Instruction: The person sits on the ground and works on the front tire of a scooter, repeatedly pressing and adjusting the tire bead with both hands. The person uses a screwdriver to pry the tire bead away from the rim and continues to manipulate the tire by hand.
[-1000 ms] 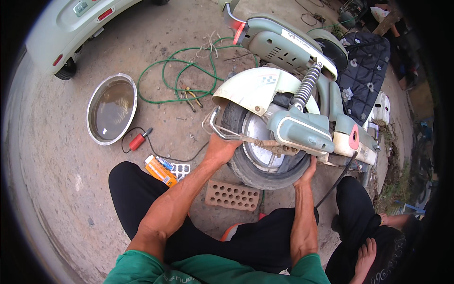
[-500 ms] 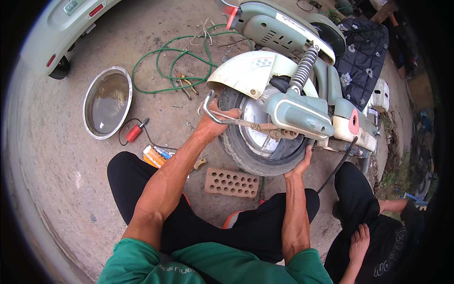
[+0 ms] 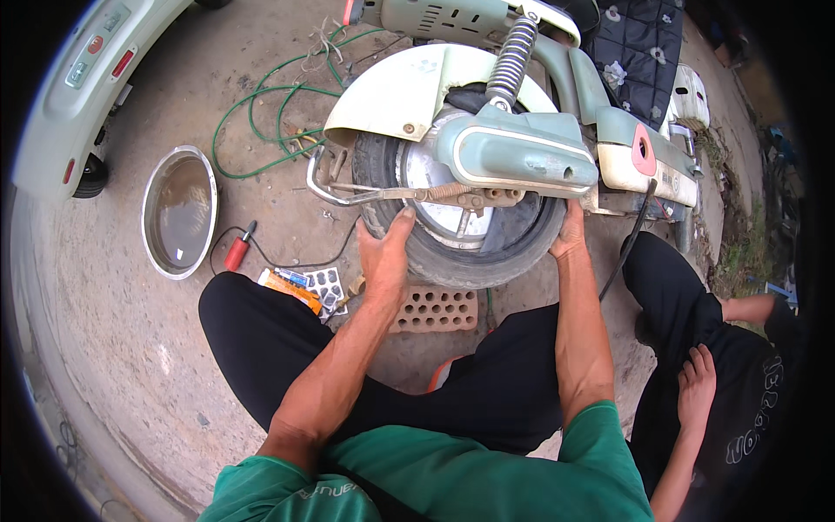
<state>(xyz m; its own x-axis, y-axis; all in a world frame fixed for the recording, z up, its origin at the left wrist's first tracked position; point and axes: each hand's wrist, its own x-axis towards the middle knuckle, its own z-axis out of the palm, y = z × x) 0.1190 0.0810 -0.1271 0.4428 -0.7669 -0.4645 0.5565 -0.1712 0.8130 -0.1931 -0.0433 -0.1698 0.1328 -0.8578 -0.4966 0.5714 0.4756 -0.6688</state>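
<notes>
A pale green scooter lies on its side. Its rear wheel's black tyre sits under a cream mudguard and a spring shock. My left hand is on the tyre's left side, just below a bent metal stand, thumb on top. My right hand grips the tyre's right side, fingers partly hidden under the housing. A perforated brick lies below the wheel. Sealant tubes and a patch sheet lie left of my left hand.
A water-filled steel basin, red-handled tool and green hose lie left. A white vehicle stands upper left. A quilted cover is upper right. A co-worker's hand rests by their dark-clothed leg at right.
My left hand has left the upper metal bar and moved down onto the tyre below it. My right hand still grips the tyre. The scooter appears higher in the view.
</notes>
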